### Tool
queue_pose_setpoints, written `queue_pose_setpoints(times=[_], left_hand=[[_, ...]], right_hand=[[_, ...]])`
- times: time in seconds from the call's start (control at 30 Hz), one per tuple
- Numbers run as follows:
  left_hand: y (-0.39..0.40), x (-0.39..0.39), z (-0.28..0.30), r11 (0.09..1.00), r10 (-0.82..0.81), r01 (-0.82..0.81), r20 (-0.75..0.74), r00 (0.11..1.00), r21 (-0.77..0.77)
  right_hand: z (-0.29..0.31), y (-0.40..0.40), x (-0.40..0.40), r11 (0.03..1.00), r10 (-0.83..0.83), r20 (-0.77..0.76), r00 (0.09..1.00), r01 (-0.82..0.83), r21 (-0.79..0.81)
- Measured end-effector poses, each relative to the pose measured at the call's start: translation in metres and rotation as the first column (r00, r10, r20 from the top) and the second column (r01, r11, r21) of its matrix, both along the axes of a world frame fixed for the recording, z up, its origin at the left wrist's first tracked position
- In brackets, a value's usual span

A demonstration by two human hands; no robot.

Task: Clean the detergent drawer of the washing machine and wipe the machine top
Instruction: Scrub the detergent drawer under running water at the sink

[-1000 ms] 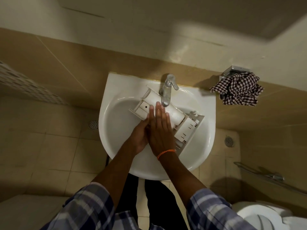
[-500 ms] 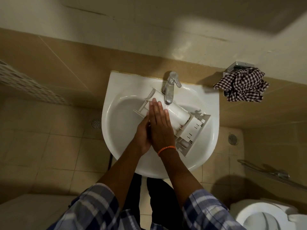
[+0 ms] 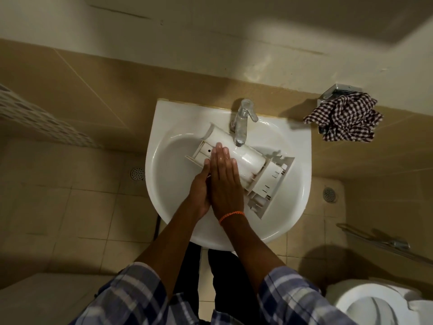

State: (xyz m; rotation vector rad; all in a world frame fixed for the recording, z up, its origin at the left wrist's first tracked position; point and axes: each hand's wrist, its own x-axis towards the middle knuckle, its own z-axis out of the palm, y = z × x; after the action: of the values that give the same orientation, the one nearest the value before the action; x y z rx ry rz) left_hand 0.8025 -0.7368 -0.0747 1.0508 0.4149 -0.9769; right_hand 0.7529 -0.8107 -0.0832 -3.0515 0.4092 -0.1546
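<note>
The white detergent drawer (image 3: 260, 170) lies slantwise in the white basin (image 3: 178, 207), under the chrome tap (image 3: 242, 123). My right hand (image 3: 225, 181) is flat with straight fingers, its palm laid against my left hand (image 3: 199, 188), both held over the drawer's near-left part. The left hand is mostly hidden beneath the right. Neither hand holds anything. An orange band circles my right wrist. I cannot tell whether water runs from the tap.
A checked brown-and-white cloth (image 3: 344, 118) hangs from a chrome fitting on the tiled wall at right. A toilet (image 3: 379, 303) stands at lower right, with a chrome rail (image 3: 384, 245) above it. Floor drains sit on both sides of the basin.
My joined hands stay pressed together over the drawer, sliding slightly against each other. The view has shifted a little; the drawer has not moved.
</note>
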Motion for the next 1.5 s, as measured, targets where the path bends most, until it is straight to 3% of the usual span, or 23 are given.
queue_pose_setpoints(times=[0.17,0.4,0.57,0.73,0.9,0.97,1.03,1.17,1.4,1.5], left_hand=[[0.004,0.008,-0.002,1.0,-0.024,0.024,0.036,0.999,0.014],[0.001,0.01,-0.007,0.988,0.06,-0.067,0.047,0.997,0.142],[-0.014,0.005,-0.001,0.975,0.08,-0.098,0.097,0.992,0.199],[-0.015,-0.002,-0.004,0.978,0.083,-0.103,0.118,0.99,0.18],[-0.01,0.005,-0.004,0.983,0.018,-0.053,0.19,0.982,0.178],[-0.007,0.008,-0.004,0.984,0.007,-0.04,0.187,0.982,0.173],[-0.003,0.012,-0.004,0.984,-0.003,-0.028,0.176,0.984,0.176],[0.004,0.022,-0.001,0.987,0.003,-0.022,0.119,0.993,0.157],[0.002,0.023,-0.001,0.986,0.031,-0.032,0.004,0.999,0.162],[0.001,0.026,-0.001,0.983,0.05,-0.051,0.011,0.999,0.174]], right_hand=[[0.0,-0.012,0.018,0.994,0.102,-0.026,0.994,-0.103,-0.037],[0.01,-0.03,0.042,0.977,0.212,-0.071,0.975,-0.214,-0.023],[0.011,-0.017,0.016,0.993,-0.101,-0.094,0.99,0.095,-0.063],[0.005,0.003,-0.008,0.965,-0.239,-0.077,0.968,0.246,0.088],[0.013,0.021,0.002,0.81,-0.532,-0.058,0.845,0.528,0.255],[0.011,0.021,0.006,0.868,-0.45,-0.055,0.891,0.451,0.21],[0.006,0.015,0.002,0.966,-0.231,-0.032,0.972,0.233,0.112],[0.005,-0.003,0.007,0.995,0.057,-0.051,0.997,-0.053,0.082],[0.026,-0.02,0.071,0.961,0.272,-0.048,0.961,-0.27,0.056],[0.024,-0.024,0.067,0.969,0.227,-0.042,0.973,-0.222,0.107]])
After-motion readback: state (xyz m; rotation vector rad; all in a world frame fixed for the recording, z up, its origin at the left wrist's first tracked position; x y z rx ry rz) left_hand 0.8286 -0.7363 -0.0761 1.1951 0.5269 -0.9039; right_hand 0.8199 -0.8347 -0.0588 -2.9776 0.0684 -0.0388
